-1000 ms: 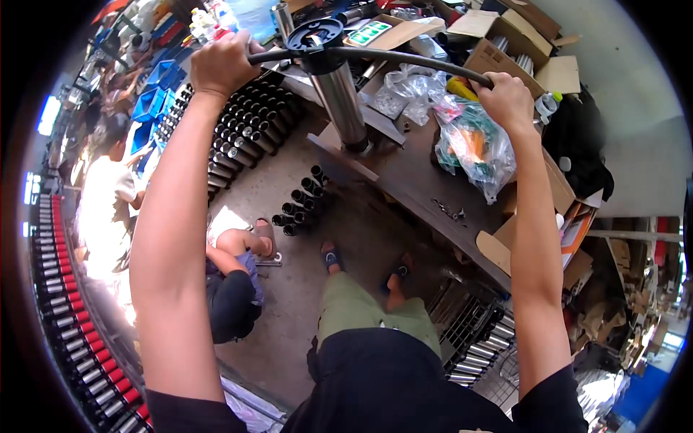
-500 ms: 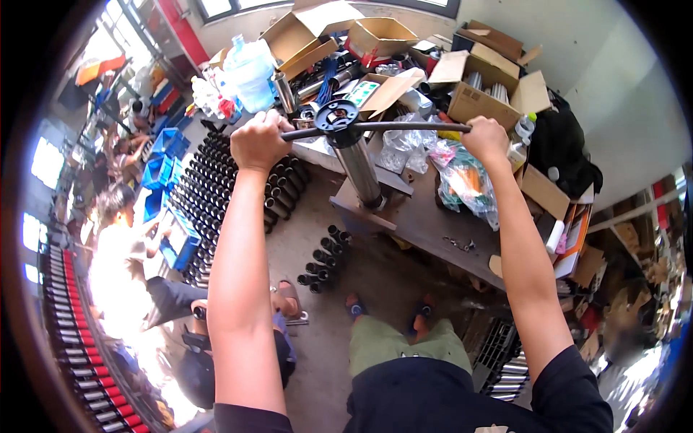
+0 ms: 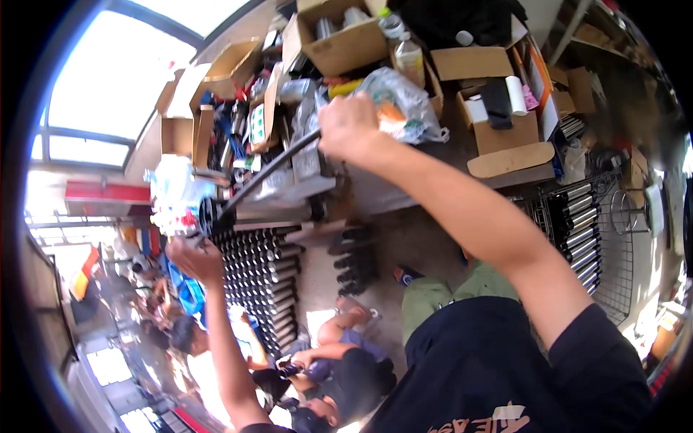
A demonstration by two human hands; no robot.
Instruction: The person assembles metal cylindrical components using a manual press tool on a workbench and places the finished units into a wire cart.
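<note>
Two hands grip one long black handlebar: the right hand point(image 3: 350, 126) is closed around its upper end, the left hand point(image 3: 195, 258) seemingly wrapped on its lower end. The bar point(image 3: 268, 173) crosses a cluttered workbench point(image 3: 447, 155). Below it, rows of black cylinders point(image 3: 263, 281), too many to count, cover the floor beside one crouching person point(image 3: 339, 368).

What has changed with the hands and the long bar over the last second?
The view has tilted. The black bar has swung from lying level to slanting, with the right hand up at its high end and the left hand down at the low end by the hub. Both hands stay closed on the bar; nothing was let go. The cluttered bench and floor cylinders look unmoved.
</note>
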